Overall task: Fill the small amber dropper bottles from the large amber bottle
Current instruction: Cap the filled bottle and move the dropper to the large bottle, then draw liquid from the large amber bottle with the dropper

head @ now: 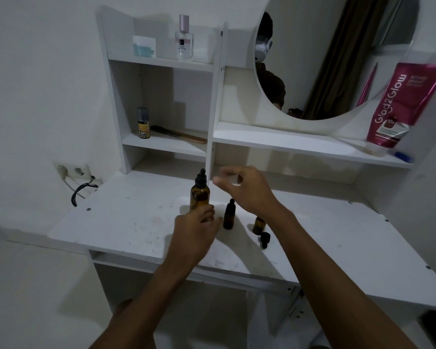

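On a white tabletop (136,222) scuffed with faint marks, at the centre of the frame, the person's left hand (196,227) gripped the large amber glass bottle (200,195), fingers wrapped round its lower body while its black dropper cap stood screwed on and upright. Just right of it stood a small amber dropper bottle with a black cap (229,217), upright and untouched. Above and behind that one hovered the right hand (244,190), thumb stretched toward the large bottle's cap and fingers loosely curled; whether it pinched anything could not be told. Further right, partly hidden by the right forearm, a second small amber bottle (258,225) stood open, and its loose black dropper top (264,239) lay on the tabletop just in front of it.

The bottles looked like rigid glass: smooth, probably slippery if wet, and breakable if knocked over. The large one would likely be the heaviest and best held round the body, as here, with the cap twisted off from the ribbed collar. The small ones appeared light and easily tipped, so steadying one by its body during filling seemed wise.
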